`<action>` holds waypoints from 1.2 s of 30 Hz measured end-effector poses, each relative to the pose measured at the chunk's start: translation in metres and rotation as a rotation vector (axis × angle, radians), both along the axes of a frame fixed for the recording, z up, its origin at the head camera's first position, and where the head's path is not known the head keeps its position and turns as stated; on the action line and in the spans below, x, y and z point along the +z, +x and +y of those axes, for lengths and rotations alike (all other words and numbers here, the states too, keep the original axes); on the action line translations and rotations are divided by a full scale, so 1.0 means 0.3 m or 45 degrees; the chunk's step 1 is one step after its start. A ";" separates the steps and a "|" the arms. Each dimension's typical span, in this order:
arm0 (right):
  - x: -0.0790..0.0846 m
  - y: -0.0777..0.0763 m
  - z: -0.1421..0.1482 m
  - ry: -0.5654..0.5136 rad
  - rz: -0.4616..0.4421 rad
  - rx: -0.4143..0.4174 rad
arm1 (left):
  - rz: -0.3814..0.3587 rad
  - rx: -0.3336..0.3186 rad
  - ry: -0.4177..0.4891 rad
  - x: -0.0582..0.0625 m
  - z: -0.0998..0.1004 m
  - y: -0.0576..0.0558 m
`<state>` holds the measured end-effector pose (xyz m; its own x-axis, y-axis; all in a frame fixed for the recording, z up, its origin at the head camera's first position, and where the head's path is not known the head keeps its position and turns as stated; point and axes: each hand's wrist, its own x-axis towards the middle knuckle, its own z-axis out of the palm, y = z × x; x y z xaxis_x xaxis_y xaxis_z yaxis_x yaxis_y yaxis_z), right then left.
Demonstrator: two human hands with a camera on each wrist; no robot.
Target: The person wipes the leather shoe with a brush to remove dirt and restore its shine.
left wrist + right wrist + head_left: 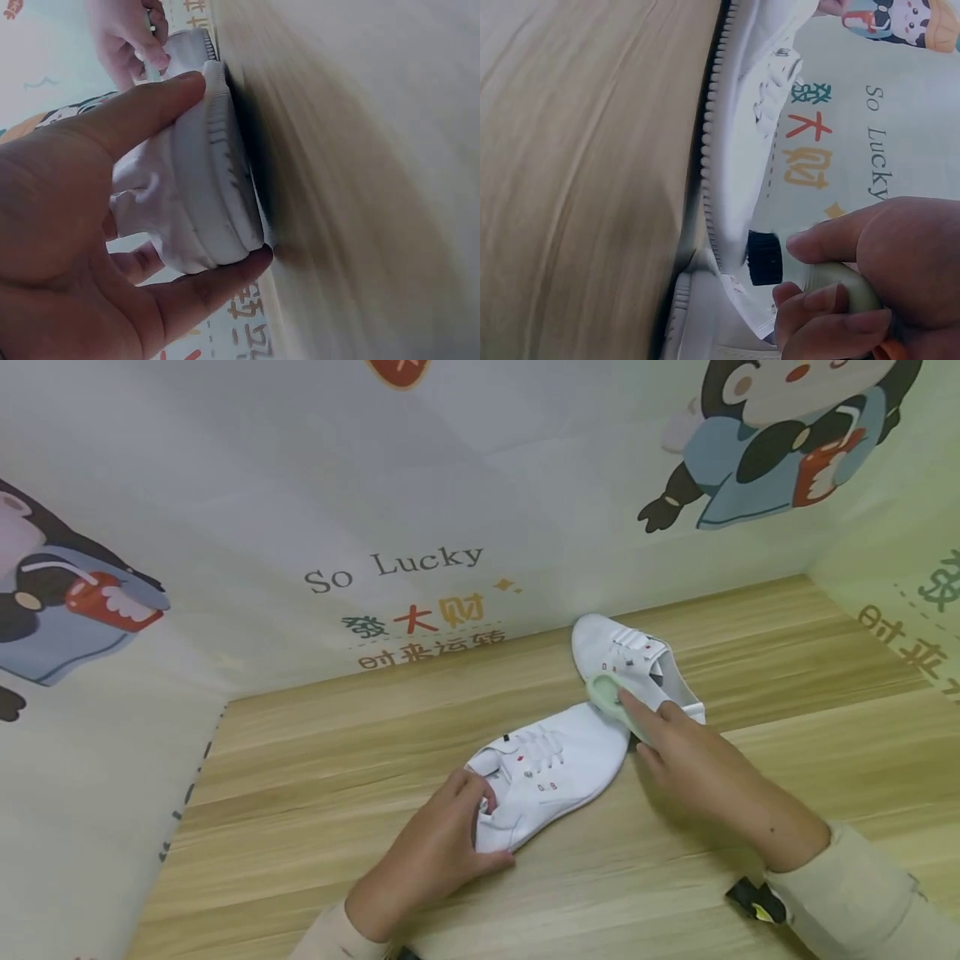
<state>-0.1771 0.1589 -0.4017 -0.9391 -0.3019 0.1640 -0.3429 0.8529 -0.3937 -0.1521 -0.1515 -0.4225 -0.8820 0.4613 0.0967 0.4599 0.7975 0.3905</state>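
A white lace-up shoe (pixel 577 752) lies in the middle of the wooden surface, toe to the right. My left hand (pixel 442 835) grips its heel, with fingers at the opening and the thumb low on the side; the left wrist view shows the heel (pixel 202 187) between thumb and fingers. In my right hand (pixel 690 756) is a pale green brush (pixel 607 691), held by its handle over the shoe's toe. Black bristles (pixel 766 259) show beside the toe in the right wrist view. The second white shoe (pixel 611 647) lies behind, partly covered by the brush and hand.
A printed sheet with cartoon figures and lettering (pixel 427 610) stands behind the wooden surface (pixel 300 777) and along both sides. A black buckle (pixel 756 900) sits by the right sleeve.
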 end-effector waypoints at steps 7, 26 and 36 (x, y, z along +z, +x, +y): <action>0.020 0.003 -0.004 -0.037 0.003 0.038 | -0.002 0.025 -0.097 0.032 -0.044 -0.003; 0.030 0.015 -0.022 -0.063 0.008 0.113 | -0.055 0.232 -0.117 0.028 -0.275 -0.131; 0.028 0.020 -0.022 -0.071 -0.014 0.096 | -0.122 0.165 -0.071 0.021 -0.354 -0.225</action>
<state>-0.1712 0.1522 -0.3933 -0.9160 -0.3624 0.1722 -0.4006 0.8016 -0.4437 -0.2196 -0.2578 -0.4161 -0.9383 0.3457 -0.0133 0.3148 0.8692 0.3813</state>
